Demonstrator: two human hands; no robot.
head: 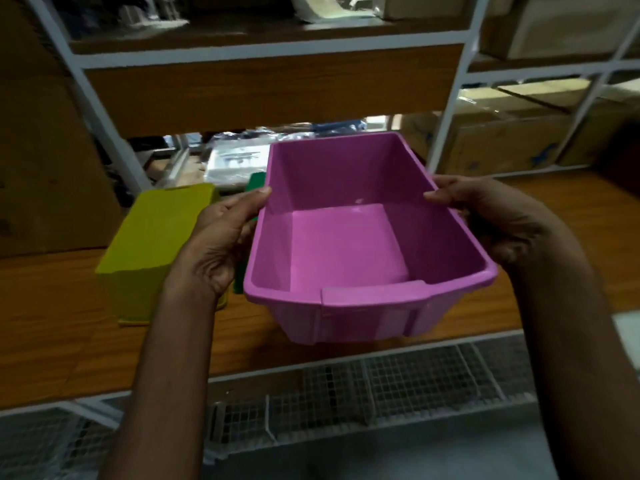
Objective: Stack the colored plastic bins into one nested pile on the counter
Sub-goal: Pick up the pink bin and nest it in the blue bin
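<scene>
Purple bin [349,244], centre frame, gripped at both side rims by left hand [221,237] and right hand [502,220] over the bench [52,323]; yellow bin [152,237] and green bin [257,183], centre left, judged not yet nested.

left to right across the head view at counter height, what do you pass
yellow bin → left hand → pink bin → right hand

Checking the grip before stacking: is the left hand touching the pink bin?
Touching. In the head view the thumb of the left hand lies on the left rim of the pink bin, no gap.
</scene>
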